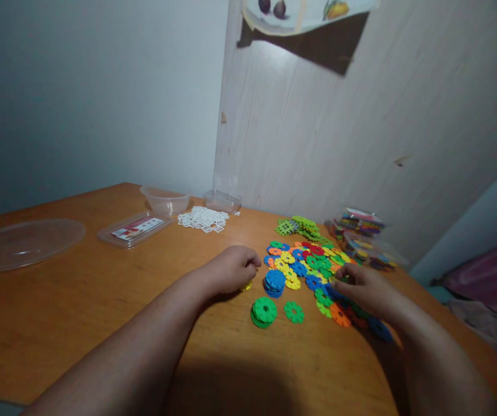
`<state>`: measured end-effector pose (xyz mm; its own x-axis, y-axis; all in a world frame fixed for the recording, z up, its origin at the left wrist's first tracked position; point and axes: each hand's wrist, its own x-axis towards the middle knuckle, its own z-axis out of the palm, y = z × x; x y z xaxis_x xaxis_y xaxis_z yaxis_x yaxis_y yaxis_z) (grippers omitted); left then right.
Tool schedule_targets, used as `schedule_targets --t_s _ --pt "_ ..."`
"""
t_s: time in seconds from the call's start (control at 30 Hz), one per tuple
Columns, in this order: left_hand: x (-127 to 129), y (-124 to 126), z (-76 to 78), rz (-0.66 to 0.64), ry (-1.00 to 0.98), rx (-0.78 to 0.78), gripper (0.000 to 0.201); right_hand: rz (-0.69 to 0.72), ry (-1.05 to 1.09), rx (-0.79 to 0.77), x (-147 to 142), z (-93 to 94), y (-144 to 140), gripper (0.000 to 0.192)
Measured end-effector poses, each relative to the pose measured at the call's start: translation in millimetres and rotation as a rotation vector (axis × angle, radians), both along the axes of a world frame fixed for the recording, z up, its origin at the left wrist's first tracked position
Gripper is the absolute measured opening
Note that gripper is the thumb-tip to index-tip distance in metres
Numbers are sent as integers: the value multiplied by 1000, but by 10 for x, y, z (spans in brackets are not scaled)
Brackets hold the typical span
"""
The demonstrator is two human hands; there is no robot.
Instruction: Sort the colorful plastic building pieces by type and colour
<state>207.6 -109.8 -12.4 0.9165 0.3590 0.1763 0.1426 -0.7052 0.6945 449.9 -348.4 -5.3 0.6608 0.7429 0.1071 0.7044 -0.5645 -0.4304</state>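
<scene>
My left hand (233, 269) rests low over the table with its fingers curled together. A yellow flower-shaped plastic disc (247, 285) peeks out beneath its fingers; whether they grip anything is hidden. Just right of it stands a stack of blue discs (275, 282). Closer to me are a stack of green discs (264, 311) and a single green disc (294, 312). My right hand (363, 287) reaches over the right side of a loose mixed-colour disc pile (311, 263), thumb and fingers bent inward at the discs. What lies between those fingertips cannot be made out.
Green spiky pieces (298, 226) lie behind the pile. Packed containers (361, 225) stand at the back right. White lattice pieces (204, 219), a clear bowl (167, 200), a clear box (222, 201), a lid with a card (134, 229) and a large oval lid (27, 245) occupy the left and back.
</scene>
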Motion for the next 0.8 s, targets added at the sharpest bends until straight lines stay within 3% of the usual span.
schedule_targets --t_s 0.27,0.53,0.8 --pt "2 22 -31 9 -3 4 25 76 126 -198 -150 69 -7 30" --pt "13 47 -39 17 -25 26 24 -141 -52 -229 107 68 -117 32" --pt "5 45 -18 28 -14 13 24 -109 -59 -190 131 -25 -62 24"
